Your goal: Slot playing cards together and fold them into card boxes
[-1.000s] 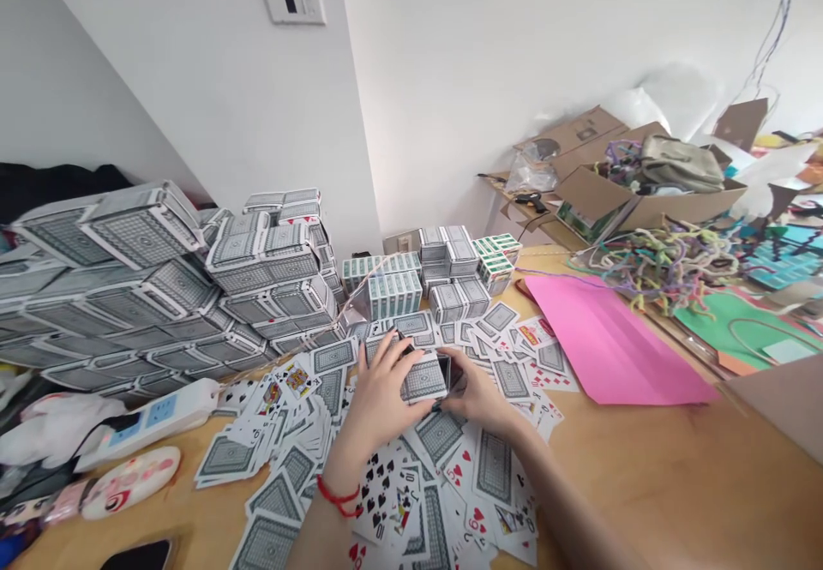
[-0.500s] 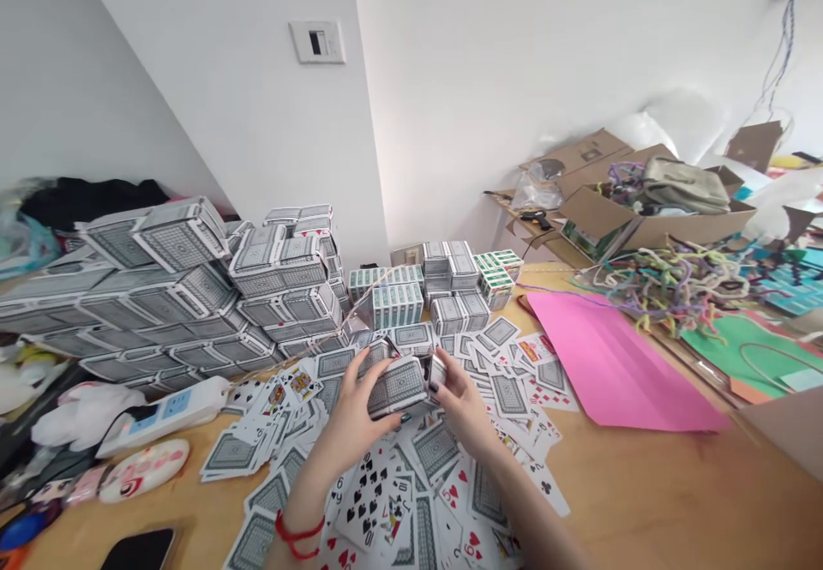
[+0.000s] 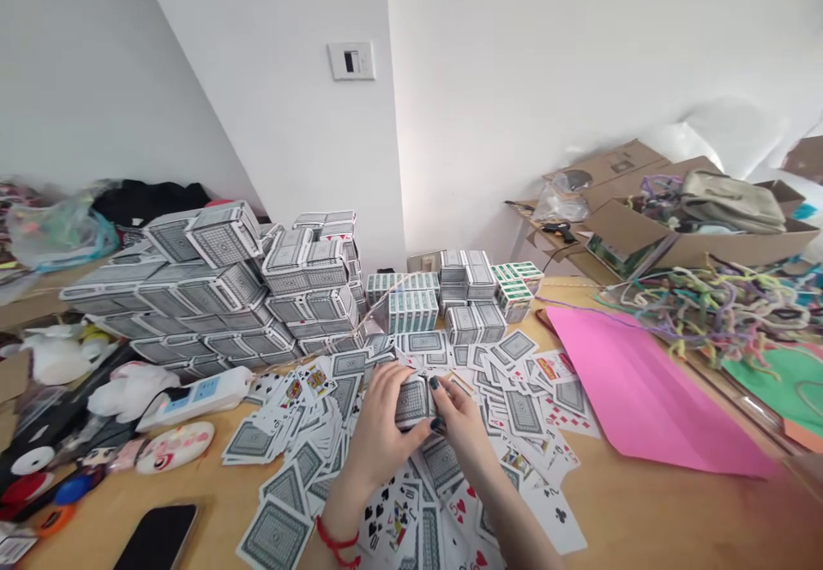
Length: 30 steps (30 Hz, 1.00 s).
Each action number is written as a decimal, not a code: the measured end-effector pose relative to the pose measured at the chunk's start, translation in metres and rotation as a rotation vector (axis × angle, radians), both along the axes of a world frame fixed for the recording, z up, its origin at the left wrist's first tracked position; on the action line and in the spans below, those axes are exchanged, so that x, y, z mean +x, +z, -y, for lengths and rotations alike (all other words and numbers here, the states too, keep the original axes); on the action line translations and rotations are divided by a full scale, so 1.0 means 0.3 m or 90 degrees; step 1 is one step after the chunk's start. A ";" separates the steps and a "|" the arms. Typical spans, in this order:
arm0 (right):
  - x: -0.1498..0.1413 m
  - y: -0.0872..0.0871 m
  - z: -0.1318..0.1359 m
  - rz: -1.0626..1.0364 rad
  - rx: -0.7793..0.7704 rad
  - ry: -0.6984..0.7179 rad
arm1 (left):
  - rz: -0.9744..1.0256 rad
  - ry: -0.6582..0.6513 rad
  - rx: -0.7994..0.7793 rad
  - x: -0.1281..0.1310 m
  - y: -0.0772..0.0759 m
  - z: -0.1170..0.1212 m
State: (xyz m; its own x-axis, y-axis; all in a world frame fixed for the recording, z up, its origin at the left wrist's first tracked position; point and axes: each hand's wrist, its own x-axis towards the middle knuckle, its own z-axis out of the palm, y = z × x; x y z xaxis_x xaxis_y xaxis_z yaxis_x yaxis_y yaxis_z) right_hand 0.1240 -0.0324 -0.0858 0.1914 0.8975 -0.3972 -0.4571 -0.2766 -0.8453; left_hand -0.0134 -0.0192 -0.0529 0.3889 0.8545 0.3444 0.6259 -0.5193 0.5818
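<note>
Between my hands is a grey-patterned playing card box [image 3: 411, 404], held just above the scattered cards. My left hand [image 3: 378, 424] wraps round its left side, fingers over the top and thumb along the near edge. My right hand [image 3: 455, 423] closes on the right end, with thumb and fingertips against it. Fingers cover much of the box, so I cannot tell if its end flap is closed. Loose playing cards [image 3: 276, 531], some face up and some face down, lie under and around both hands.
Stacked grey card boxes [image 3: 219, 291] stand at the left, with green-and-white boxes [image 3: 412, 311] further back. A pink paper sheet [image 3: 643, 390] lies right. Nearby are a power strip [image 3: 199, 394], a phone [image 3: 158, 537], pipe cleaners [image 3: 713, 304] and a cardboard box [image 3: 720, 249].
My view has swung left, so things sit further right in it. My right hand has closed in on the end of the box, and the gap seen there has narrowed.
</note>
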 end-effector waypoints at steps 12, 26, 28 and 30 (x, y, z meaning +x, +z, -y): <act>0.010 0.026 0.018 -0.201 0.046 0.031 | 0.066 -0.047 -0.040 -0.041 -0.037 -0.011; -0.004 0.013 0.020 -0.207 0.033 0.026 | 0.155 0.004 0.029 -0.047 -0.081 0.009; -0.004 0.014 0.023 -0.208 0.030 0.024 | 0.157 0.011 0.036 -0.048 -0.084 0.009; -0.003 0.018 0.025 -0.211 0.025 0.024 | 0.159 0.012 0.043 -0.048 -0.087 0.007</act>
